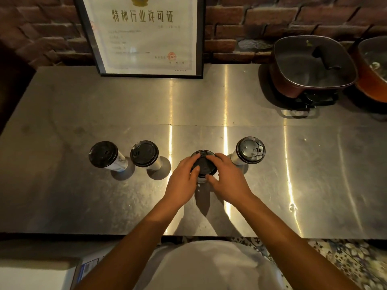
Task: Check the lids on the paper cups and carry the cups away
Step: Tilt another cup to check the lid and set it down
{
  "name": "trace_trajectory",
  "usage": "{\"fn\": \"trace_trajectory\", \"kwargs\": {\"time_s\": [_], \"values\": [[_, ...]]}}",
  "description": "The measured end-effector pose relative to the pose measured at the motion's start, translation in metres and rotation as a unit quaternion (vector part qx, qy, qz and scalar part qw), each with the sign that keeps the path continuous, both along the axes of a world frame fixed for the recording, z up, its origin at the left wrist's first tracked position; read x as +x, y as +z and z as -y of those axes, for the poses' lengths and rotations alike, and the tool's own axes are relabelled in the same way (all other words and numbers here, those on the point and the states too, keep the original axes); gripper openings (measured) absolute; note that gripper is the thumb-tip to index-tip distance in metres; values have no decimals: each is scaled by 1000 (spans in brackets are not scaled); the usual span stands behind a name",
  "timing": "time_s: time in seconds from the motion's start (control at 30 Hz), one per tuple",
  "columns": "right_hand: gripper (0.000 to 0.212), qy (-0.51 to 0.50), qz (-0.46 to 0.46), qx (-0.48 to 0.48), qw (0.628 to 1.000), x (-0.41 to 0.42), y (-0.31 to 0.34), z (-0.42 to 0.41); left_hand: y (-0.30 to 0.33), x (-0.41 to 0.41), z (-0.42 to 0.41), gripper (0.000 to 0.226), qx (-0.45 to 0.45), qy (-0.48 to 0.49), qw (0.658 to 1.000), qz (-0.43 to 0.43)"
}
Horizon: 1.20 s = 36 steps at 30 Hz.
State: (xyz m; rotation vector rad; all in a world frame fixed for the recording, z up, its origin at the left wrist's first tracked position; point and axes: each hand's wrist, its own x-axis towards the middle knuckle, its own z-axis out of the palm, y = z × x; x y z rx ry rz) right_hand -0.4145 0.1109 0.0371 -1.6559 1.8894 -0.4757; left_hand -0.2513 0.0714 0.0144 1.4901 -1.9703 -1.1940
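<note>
A steel counter (83,105) runs below a brick wall, with a framed certificate (142,34) leaning at twelve o'clock and two lidded cooking pots, the nearer pot (312,68) at about two o'clock. Four paper cups with dark lids stand in a row across the middle. Both hands are on the third cup (202,164), at the centre: the left hand (182,181) comes in from seven o'clock and the right hand (228,181) from five, the fingers of each curled round the lid's rim, thumbs on the near edge, clamped on it or pressing it down (which of the two cannot be told).

The far-left cup (104,155) and the second cup (145,154), both toward nine o'clock, stand well apart from the hands with lids on; whether they have been checked cannot be told. The right-hand cup (250,151), at three o'clock just beside the right hand, also wears its lid. By my judgement the checking is midway at most, and none of the carrying has begun, since all four cups are on the counter.
</note>
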Motion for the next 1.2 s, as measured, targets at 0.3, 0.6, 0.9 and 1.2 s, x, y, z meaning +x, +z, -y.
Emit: {"fn": "trace_trajectory", "kwargs": {"time_s": [0.3,0.6,0.9,1.2], "values": [[53,-90,103,27,990,15,-3,-19,-13,18,-33,44,14,35,999,-30],[50,-159,19,-1,987,52,-34,28,-17,15,-38,45,48,45,995,-73],[43,-92,-49,-24,994,42,-49,30,-33,15,-34,48,82,57,992,-74],[41,-165,-51,-52,984,50,-53,31,-28,14,-33,47,122,75,982,-126]]}}
